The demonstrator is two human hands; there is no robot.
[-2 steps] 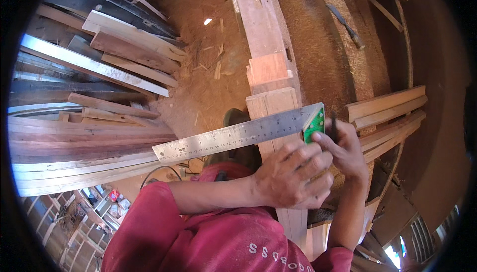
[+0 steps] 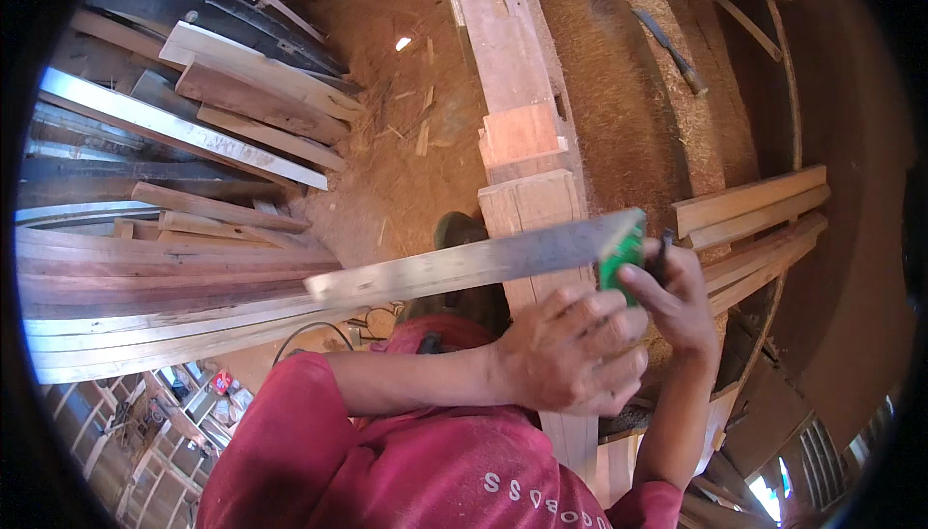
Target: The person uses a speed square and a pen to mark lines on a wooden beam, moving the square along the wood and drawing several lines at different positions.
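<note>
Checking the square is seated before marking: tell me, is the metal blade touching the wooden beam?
Cannot tell. In the head view the metal blade crosses over the wooden beam, held by the left hand, but this top-down angle hides any gap.

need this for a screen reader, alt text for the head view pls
A person in a red shirt presses a metal try square with a green stock across a long wooden beam, left hand holding it down, right hand at the green end gripping a dark pencil-like tool. Stacked planks lie left, sawdust covers the floor.
</note>
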